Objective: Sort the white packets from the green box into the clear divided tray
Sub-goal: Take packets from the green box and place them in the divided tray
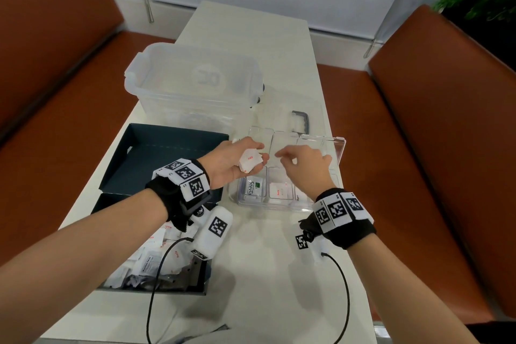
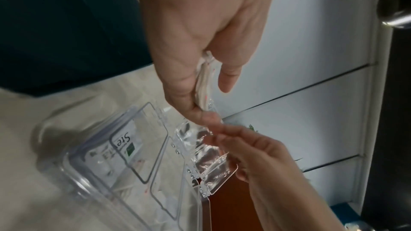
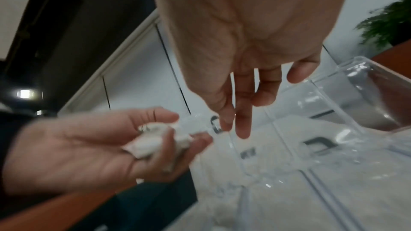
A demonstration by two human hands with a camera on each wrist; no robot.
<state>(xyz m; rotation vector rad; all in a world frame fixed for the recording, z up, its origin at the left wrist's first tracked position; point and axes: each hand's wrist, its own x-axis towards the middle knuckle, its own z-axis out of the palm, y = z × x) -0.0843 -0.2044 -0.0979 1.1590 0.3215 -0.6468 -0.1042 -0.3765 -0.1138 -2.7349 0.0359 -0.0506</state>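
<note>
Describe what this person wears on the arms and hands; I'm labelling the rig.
Both forearms are bare, no sleeves or gloves. Each wrist carries a black strap wrapped with a white band of square black-and-white code tags. A white tagged block hangs under the left wrist; a thin black cable trails from each wrist.

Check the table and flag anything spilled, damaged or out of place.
Nothing stands out. The left hand holds a small bunch of white packets above the clear divided tray, whose compartments hold sorted packets; the rest lie jumbled in the green box, as expected mid-sort.
</note>
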